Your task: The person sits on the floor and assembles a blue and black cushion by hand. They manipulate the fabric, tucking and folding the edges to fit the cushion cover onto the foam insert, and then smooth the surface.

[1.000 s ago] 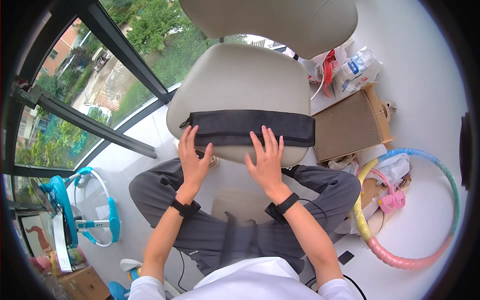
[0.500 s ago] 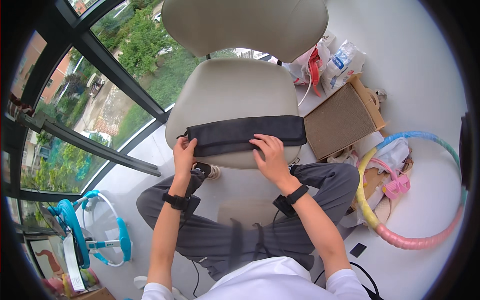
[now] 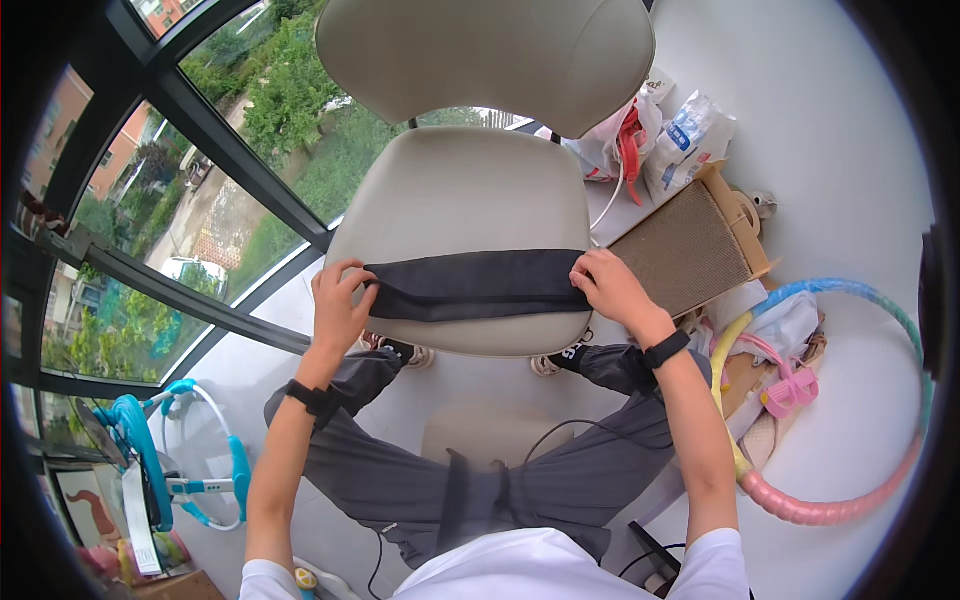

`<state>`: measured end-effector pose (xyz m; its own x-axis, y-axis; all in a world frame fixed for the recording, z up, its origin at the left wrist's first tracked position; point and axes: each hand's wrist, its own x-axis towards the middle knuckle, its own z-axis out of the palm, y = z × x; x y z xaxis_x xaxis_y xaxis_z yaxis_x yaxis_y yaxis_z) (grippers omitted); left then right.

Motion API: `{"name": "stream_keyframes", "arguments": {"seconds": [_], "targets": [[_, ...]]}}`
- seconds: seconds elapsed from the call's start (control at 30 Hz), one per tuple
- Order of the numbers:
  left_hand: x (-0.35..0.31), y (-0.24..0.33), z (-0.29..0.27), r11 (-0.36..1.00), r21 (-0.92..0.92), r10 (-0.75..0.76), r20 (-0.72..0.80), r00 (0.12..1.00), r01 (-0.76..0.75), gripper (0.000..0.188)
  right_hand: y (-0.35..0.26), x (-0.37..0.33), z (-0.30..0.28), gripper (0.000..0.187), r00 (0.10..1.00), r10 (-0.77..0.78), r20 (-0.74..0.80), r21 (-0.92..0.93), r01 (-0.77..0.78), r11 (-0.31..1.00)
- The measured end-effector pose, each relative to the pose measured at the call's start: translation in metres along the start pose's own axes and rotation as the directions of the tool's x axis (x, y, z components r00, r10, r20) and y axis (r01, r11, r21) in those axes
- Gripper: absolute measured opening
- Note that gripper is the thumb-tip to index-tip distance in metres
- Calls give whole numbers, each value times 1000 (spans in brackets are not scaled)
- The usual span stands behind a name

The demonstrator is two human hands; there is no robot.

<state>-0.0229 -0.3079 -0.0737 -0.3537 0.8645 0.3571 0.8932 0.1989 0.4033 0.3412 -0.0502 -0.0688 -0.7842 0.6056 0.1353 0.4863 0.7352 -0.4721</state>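
The left hand (image 3: 342, 303) has its thumb and fingers narrow at the left end of a long black cloth (image 3: 480, 285), and it seems to pinch the edge there. The right hand (image 3: 612, 288) is also narrow, with its curled fingers holding the other end near the upper corner. Exactly how much fabric lies inside each grip, I cannot tell.

The black cloth lies flat between both hands, across the front part of the beige chair seat (image 3: 460, 190), with a fold line running along its length. I judge that it is light, soft and not fragile; it probably bends easily and sags in the middle if only one end is lifted. The smooth seat may let it slide a little. The two end corners look like the best places to take hold, with light tension between them.

Behind the seat rises the chair backrest (image 3: 485, 60). To the right are a cardboard box (image 3: 680, 255) and a coloured hoop (image 3: 810, 510); to the left, a teal and white frame (image 3: 241, 470) stands near the window.
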Motion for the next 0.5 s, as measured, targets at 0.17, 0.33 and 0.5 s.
{"name": "stream_keyframes", "arguments": {"seconds": [0.17, 0.33, 0.5], "targets": [[44, -5, -16, 970, -219, -81, 102, 991, 102, 15, -36, 26, -30, 30, 915, 85, 394, -94, -52, 994], [53, 2, -12, 906, -317, -218, 220, 951, 281, 18, -15, 18, -16, 26, 939, -90, 331, -53, 114, 992], [34, -16, -9, 758, -462, -323, 348, 880, 461, 16, 7, 35, -19, 21, 901, -113, 420, 189, 35, 981]]}}
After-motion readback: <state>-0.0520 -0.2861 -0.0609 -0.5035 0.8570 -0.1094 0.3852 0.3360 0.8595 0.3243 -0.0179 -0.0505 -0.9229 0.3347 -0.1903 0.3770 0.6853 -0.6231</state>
